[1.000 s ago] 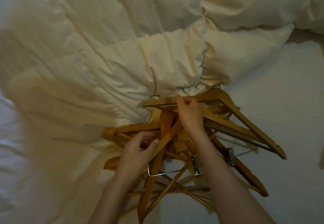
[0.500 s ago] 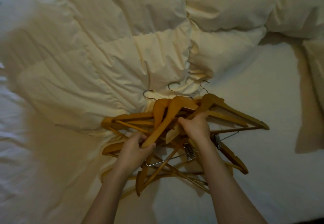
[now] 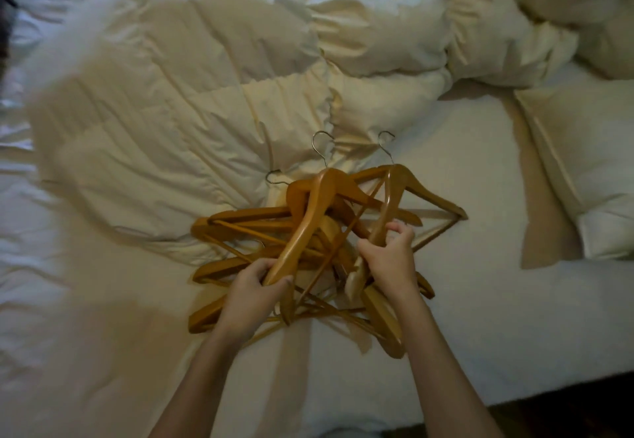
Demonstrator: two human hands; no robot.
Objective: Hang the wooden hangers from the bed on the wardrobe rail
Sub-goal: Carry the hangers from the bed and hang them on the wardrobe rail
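A tangled pile of several wooden hangers (image 3: 240, 221) with metal hooks lies on the white bed (image 3: 480, 317). My left hand (image 3: 250, 292) is closed around the lower end of one hanger's arm (image 3: 308, 218), whose hook points away from me. My right hand (image 3: 387, 259) grips the arm of a second hanger (image 3: 418, 194) on the right side of the pile. Both held hangers are tilted up over the others. The wardrobe rail is not in view.
A rumpled cream duvet (image 3: 206, 94) covers the far and left part of the bed. A pillow (image 3: 583, 163) lies at the right. The bed's near edge (image 3: 514, 400) runs along the bottom right, with dark floor below it.
Both hands have drawn their hangers up and toward me, and the hooks now stand clear of the duvet. The view has shifted so more of the bed's right side shows.
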